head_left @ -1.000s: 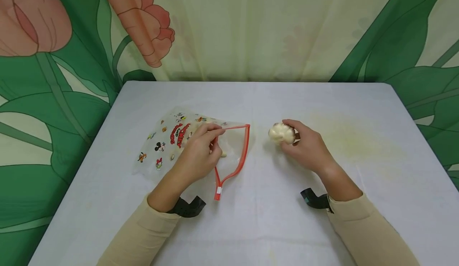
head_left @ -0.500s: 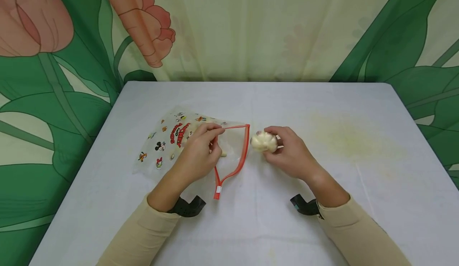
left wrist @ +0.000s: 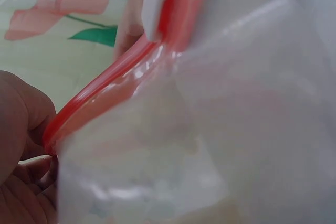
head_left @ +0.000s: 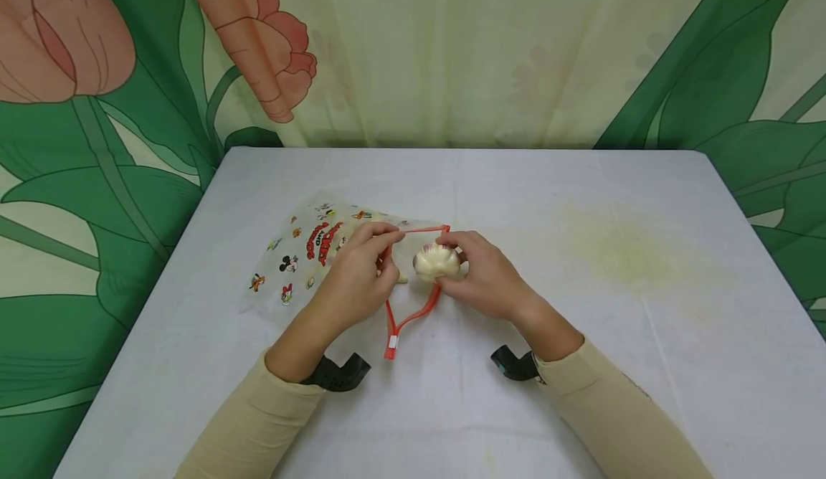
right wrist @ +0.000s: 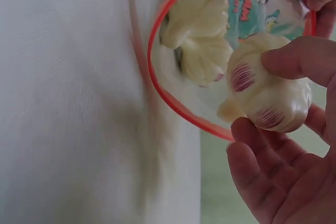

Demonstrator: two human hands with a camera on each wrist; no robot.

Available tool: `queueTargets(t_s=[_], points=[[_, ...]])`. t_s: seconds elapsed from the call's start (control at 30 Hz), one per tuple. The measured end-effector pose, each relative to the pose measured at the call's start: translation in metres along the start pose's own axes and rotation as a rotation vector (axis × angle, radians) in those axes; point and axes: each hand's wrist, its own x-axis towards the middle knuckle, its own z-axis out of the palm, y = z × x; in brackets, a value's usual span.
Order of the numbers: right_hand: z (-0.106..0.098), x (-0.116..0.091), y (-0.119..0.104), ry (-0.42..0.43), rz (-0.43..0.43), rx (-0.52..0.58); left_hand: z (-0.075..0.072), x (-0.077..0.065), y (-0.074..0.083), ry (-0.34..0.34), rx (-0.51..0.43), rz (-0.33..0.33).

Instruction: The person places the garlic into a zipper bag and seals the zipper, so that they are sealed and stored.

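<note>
A clear zip bag [head_left: 303, 249] with cartoon prints lies on the table, its red-edged mouth spread wide. My left hand [head_left: 361, 271] pinches the upper rim of that mouth; in the left wrist view the red zip strip [left wrist: 100, 87] runs from the fingers to a white slider [left wrist: 153, 6]. My right hand [head_left: 487, 274] holds a garlic bulb [head_left: 436, 262] between thumb and fingers, right at the bag's opening. Pale with purple streaks, the bulb [right wrist: 270, 85] overlaps the mouth in the right wrist view. Inside the bag sit other garlic bulbs [right wrist: 202, 30].
A white cloth covers the table [head_left: 581, 199], with a faint yellowish stain right of centre. Behind its far edge hangs a curtain [head_left: 452, 56] printed with flowers and leaves. Black wrist camera mounts [head_left: 338, 373] stick out from both sleeves.
My right hand has carried the garlic bulb leftward from the table's middle right to the bag's mouth. The left hand and the bag have stayed in place.
</note>
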Motion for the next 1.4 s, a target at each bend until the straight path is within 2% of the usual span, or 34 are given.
queueTargets(t_s=[0.27, 0.53, 0.87, 1.23, 1.4], points=[[0.019, 0.014, -0.003, 0.046, 0.058, -0.037, -0.001, -0.001, -0.001, 0.011, -0.014, 0.015], [0.029, 0.017, -0.001, 0.102, 0.098, -0.082, -0.001, -0.001, -0.001, 0.005, -0.017, 0.015], [0.031, 0.016, -0.001, 0.122, 0.153, -0.01, -0.002, -0.001, 0.002, 0.001, -0.021, -0.008], [0.035, 0.019, -0.006, 0.042, 0.187, 0.089, 0.0, -0.001, 0.001, -0.008, -0.017, -0.019], [0.037, 0.021, -0.008, 0.01, 0.2, 0.123, 0.0, -0.001, 0.001, -0.003, -0.023, -0.005]])
